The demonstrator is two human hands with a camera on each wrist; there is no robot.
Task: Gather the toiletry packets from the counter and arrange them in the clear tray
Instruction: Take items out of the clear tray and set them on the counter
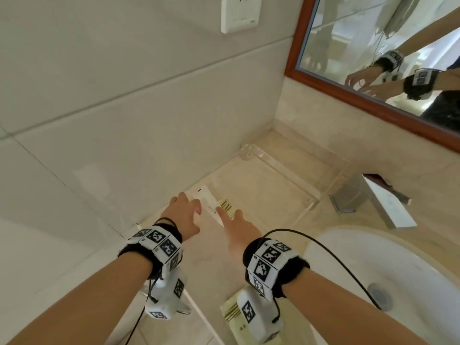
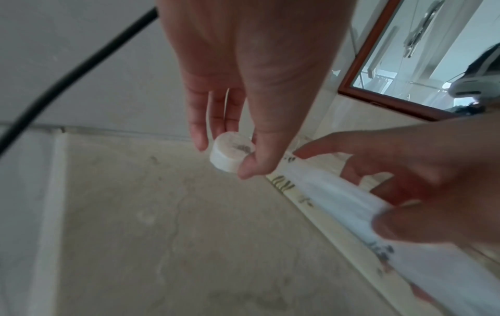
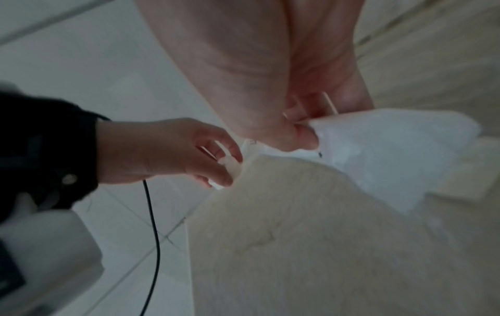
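Note:
My left hand (image 2: pixel 227 158) pinches a small round white puck (image 2: pixel 232 152) between thumb and fingertips, just above the beige counter by the wall. My right hand (image 1: pixel 229 215) grips a long white packet (image 1: pixel 207 202) between thumb and fingers; the same white packet (image 2: pixel 338 192) lies against a yellowish striped packet (image 2: pixel 286 188). In the right wrist view the thumb presses into the white packet (image 3: pixel 392 154). The clear tray (image 1: pixel 321 170) stands beyond both hands, in the counter's back corner. Another yellowish striped packet (image 1: pixel 232 312) lies on the counter near me, partly hidden by the right wrist camera.
A chrome faucet (image 1: pixel 373 197) stands right of the tray, above the white sink (image 1: pixel 398 282). A wood-framed mirror (image 1: pixel 373 58) hangs behind it. The tiled wall (image 1: pixel 124 120) runs along the counter's left edge, close to my left hand.

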